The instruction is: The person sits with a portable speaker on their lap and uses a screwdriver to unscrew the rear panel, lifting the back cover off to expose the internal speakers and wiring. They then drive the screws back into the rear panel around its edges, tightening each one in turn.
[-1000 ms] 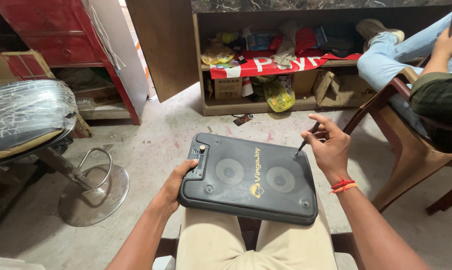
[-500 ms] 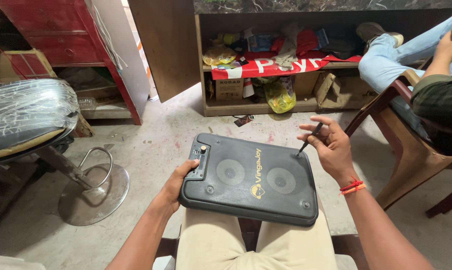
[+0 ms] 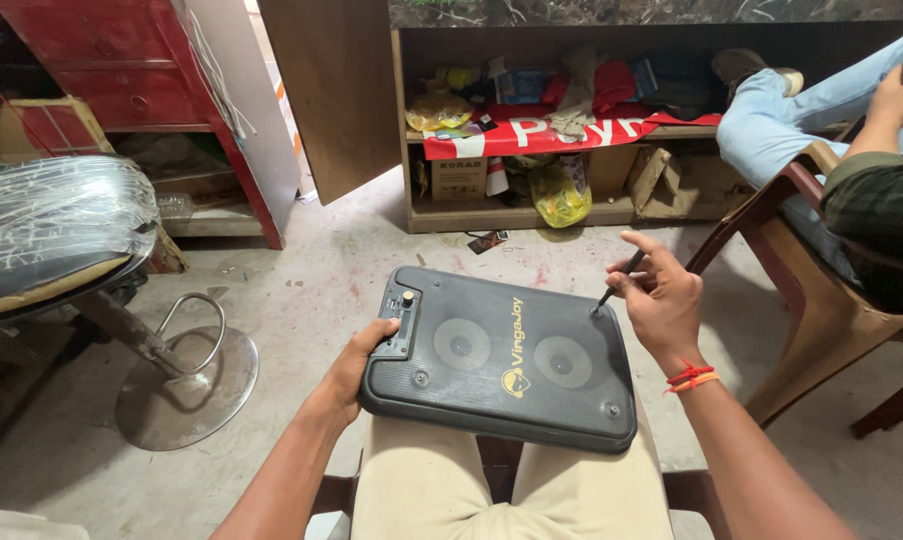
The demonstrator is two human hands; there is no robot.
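1. We have a flat black speaker (image 3: 502, 357) lying face up across our lap, its two round grilles and a small control panel (image 3: 400, 322) with a knob turned up towards us.
2. Our left hand (image 3: 360, 362) clasps the speaker's left edge, the thumb resting on the control panel, a narrow grip closed on the case; it has kept that place since the earlier frames.
3. Our right hand (image 3: 660, 296) pinches a thin dark screwdriver (image 3: 620, 277) between thumb and fingers, the grip tight on the handle. The tip stands at the speaker's far right corner.
4. Against the frame a second ago, our right hand sits a little lower and the tool's tip has come down onto the corner; before, it hovered just off the case.
5. The speaker itself has not shifted on our lap.
6. To the left stands a stool (image 3: 52, 225) with a plastic-wrapped seat on a round metal base.
7. On the right, another person's arm (image 3: 877, 180) rests on a wooden chair (image 3: 822, 300), well apart from our hands.
8. Ahead, a low shelf (image 3: 532, 215) holds boxes, bags and cloth.
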